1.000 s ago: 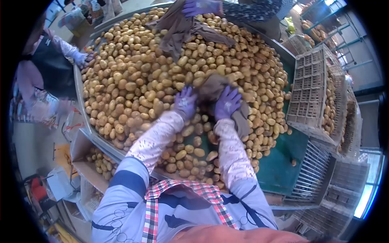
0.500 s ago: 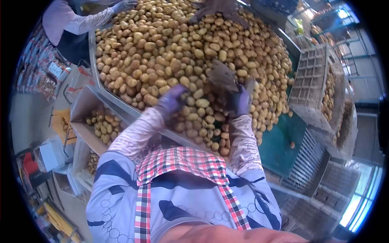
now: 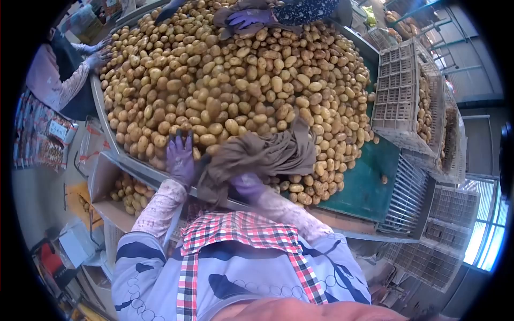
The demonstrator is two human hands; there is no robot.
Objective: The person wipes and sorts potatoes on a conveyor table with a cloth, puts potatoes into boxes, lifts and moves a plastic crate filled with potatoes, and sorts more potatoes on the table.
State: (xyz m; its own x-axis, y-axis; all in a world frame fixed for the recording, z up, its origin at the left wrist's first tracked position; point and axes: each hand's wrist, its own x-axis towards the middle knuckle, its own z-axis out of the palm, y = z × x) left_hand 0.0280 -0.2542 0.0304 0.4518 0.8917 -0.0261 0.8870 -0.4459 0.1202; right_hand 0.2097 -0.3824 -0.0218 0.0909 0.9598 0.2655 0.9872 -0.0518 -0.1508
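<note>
A large heap of potatoes (image 3: 225,96) covers the table. My left hand (image 3: 181,159), in a purple glove, lies at the near edge of the heap with its fingers spread, touching potatoes. My right hand (image 3: 248,186), gloved too and blurred, is at the near side of a crumpled brown cloth (image 3: 267,152). The cloth partly covers its fingers, so its grip is hidden. The cloth stretches over the potatoes from near my left hand toward the right.
A co-worker's gloved hand (image 3: 249,18) rests on another cloth at the far side. A second co-worker (image 3: 59,80) stands at the left. Crates of potatoes (image 3: 396,91) stand at the right, beyond a green surface (image 3: 361,187). A cardboard box (image 3: 110,211) is at the lower left.
The brown cloth and my right hand have moved left and toward me. My left hand has shifted left to the table's near edge. The co-worker's hand at the far side is on a cloth.
</note>
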